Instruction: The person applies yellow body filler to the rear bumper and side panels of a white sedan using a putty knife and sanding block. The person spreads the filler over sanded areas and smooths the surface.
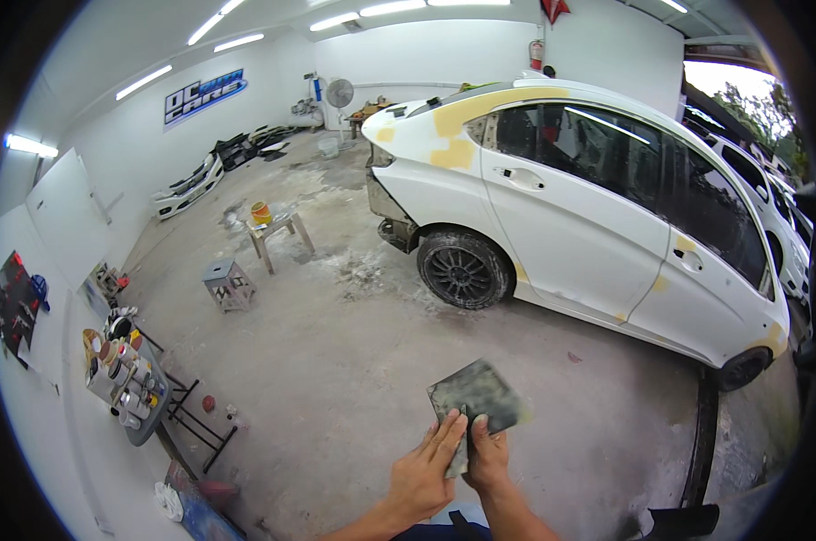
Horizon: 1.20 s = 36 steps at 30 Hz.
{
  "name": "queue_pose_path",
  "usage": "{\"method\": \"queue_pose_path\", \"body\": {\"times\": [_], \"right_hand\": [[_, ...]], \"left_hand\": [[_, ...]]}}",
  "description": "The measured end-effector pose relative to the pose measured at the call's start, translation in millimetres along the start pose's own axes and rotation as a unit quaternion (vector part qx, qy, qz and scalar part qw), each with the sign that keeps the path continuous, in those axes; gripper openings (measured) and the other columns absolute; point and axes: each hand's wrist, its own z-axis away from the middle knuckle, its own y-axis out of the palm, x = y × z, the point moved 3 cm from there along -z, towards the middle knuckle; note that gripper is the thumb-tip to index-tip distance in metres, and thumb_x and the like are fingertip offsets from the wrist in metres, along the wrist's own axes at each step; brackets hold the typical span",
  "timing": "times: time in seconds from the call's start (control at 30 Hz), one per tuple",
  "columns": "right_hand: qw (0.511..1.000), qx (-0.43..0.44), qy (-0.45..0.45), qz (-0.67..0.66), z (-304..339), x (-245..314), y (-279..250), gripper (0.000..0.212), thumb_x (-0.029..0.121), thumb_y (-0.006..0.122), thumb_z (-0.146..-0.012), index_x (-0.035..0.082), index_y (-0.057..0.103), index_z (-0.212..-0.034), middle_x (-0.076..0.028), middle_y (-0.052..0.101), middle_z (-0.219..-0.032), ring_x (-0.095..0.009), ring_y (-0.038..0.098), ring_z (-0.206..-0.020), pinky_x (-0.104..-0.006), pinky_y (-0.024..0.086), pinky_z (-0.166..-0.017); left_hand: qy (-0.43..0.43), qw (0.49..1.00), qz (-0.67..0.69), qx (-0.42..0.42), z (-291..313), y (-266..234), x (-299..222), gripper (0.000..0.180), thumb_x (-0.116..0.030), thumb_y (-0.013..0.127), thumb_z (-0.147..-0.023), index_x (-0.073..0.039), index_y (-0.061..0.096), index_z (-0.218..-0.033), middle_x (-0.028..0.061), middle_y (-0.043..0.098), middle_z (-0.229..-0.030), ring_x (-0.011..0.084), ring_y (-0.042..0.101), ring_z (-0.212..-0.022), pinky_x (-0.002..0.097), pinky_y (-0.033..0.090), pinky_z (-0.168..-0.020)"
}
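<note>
A dark grey-green piece of sandpaper point(476, 393), smeared with pale yellow dust, is held up over the floor in front of me. Its upper part stands out flat, while a narrow strip hangs down between my hands, folded or a second layer; I cannot tell which. My left hand point(421, 476) presses its straight fingers together against that strip from the left. On the other side, my right hand point(487, 458) pinches the sheet's lower edge, thumb pointing up. Ahead and to the right stands a white car point(561, 207) with yellowish filler patches, apart from both hands.
At left, a small table point(146, 431) bears several cans. Beyond it stand a grey stool point(230, 287) and a low wooden bench point(277, 233) with a yellow-orange tub point(261, 213). A removed bumper point(189, 187) lies by the wall. A dark floor channel point(702, 437) runs at right.
</note>
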Motion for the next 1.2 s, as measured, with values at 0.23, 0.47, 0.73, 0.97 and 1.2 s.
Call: {"method": "queue_pose_path", "body": {"times": [0.23, 0.47, 0.73, 0.97, 1.2], "right_hand": [[0.967, 0.185, 0.079, -0.158, -106.2, -23.6, -8.9, 0.056, 0.030, 0.065, -0.099, 0.008, 0.041, -0.145, -0.011, 0.063, -0.125, -0.023, 0.062, -0.114, -0.0399, 0.053, -0.098], [0.972, 0.038, 0.189, 0.132, -182.8, -16.7, 51.5, 0.067, 0.051, 0.033, -0.108, 0.006, 0.032, -0.157, -0.015, 0.048, -0.152, -0.027, 0.049, -0.136, -0.0407, 0.040, -0.113], [0.960, 0.206, -0.010, 0.187, -222.6, -89.9, 113.0, 0.102, 0.083, 0.038, -0.090, 0.006, 0.034, -0.156, -0.016, 0.043, -0.156, -0.030, 0.041, -0.142, -0.0450, 0.032, -0.119], [0.945, 0.211, 0.021, 0.248, -294.3, -170.7, 197.5, 0.102, 0.066, 0.060, -0.093, -0.004, 0.024, -0.158, -0.019, 0.040, -0.156, -0.027, 0.038, -0.145, -0.0398, 0.030, -0.119], [0.791, 0.463, -0.034, 0.399, -288.9, -264.1, 339.1, 0.061, 0.026, 0.056, -0.105, -0.006, 0.036, -0.153, -0.023, 0.042, -0.157, -0.024, 0.039, -0.146, -0.0365, 0.026, -0.120]], "left_hand": [[-0.003, 0.996, 0.060, -0.070, -80.6, -7.7, 109.1, 0.068, -0.010, 0.057, -0.092, -0.006, 0.036, -0.157, 0.0199, 0.044, -0.156, 0.0407, 0.038, -0.147, 0.0553, 0.021, -0.122], [0.124, 0.983, -0.098, 0.091, -86.2, 54.7, 121.8, 0.059, -0.012, 0.058, -0.092, -0.006, 0.048, -0.150, 0.0177, 0.051, -0.152, 0.0369, 0.054, -0.133, 0.0436, 0.041, -0.114], [0.035, 0.997, 0.050, -0.035, -177.0, -43.9, 187.6, 0.062, -0.017, 0.069, -0.089, -0.009, 0.052, -0.148, 0.0158, 0.057, -0.145, 0.0336, 0.063, -0.125, 0.0353, 0.054, -0.102], [0.034, 0.978, 0.136, -0.153, -210.9, -153.0, 276.7, 0.060, -0.005, 0.065, -0.089, -0.004, 0.050, -0.148, 0.0211, 0.060, -0.140, 0.0388, 0.068, -0.112, 0.0388, 0.056, -0.094], [-0.059, 0.927, 0.278, -0.246, -242.4, -294.8, 384.6, 0.061, -0.028, 0.047, -0.107, 0.004, 0.031, -0.156, 0.0226, 0.045, -0.151, 0.0340, 0.048, -0.136, 0.0418, 0.039, -0.112]]}}
